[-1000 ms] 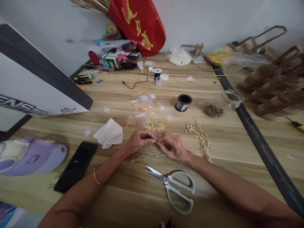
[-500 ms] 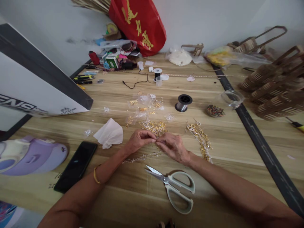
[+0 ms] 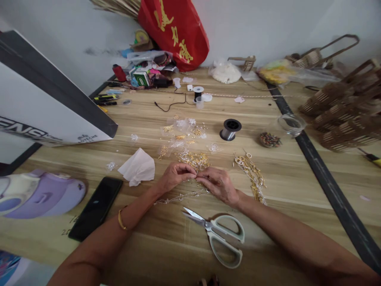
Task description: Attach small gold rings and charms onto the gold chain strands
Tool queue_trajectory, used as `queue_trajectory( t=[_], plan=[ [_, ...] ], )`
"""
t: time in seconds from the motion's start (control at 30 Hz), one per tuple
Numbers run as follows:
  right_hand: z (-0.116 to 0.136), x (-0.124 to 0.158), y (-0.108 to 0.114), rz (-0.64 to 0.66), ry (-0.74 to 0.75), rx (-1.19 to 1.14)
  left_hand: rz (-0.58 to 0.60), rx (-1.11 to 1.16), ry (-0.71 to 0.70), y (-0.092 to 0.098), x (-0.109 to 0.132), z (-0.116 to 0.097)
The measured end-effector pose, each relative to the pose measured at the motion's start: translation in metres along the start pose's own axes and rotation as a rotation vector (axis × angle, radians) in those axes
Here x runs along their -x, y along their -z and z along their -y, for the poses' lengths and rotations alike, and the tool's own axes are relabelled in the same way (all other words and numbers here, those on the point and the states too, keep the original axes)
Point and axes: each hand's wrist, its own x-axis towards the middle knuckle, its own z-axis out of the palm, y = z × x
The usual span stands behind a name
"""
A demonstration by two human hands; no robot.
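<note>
My left hand (image 3: 174, 176) and my right hand (image 3: 219, 184) meet fingertip to fingertip over the wooden table (image 3: 166, 238), both pinched shut on a thin beaded chain (image 3: 178, 197) that trails down to the left beneath them. Just beyond the fingers lies a heap of small gold findings (image 3: 195, 159). A bundle of gold chains with rings (image 3: 251, 174) lies right of my right hand. White-handled scissors (image 3: 218, 234) rest open on the table close in front of my wrists.
A crumpled tissue (image 3: 137, 167), a black phone (image 3: 95, 207) and a purple device (image 3: 38, 194) lie at the left. A thread spool (image 3: 229, 129), a bead dish (image 3: 269, 140) and a glass jar (image 3: 291, 124) sit farther back. Wicker baskets (image 3: 345, 115) fill the right.
</note>
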Motion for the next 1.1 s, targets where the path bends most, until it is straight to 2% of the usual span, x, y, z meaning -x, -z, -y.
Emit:
queue_trajectory(
  t=[0.33,0.7,1.1],
  plan=[
    [-0.002,0.001,-0.001,0.001,0.010,0.020,-0.031,-0.006,0.013,0.000,-0.001,-0.002],
    [0.000,0.001,0.001,0.010,0.020,0.045,-0.055,0.078,0.071,-0.001,-0.001,0.008],
    [0.000,0.001,0.001,-0.007,0.048,0.040,-0.026,0.092,0.083,0.000,-0.001,0.009]
  ],
)
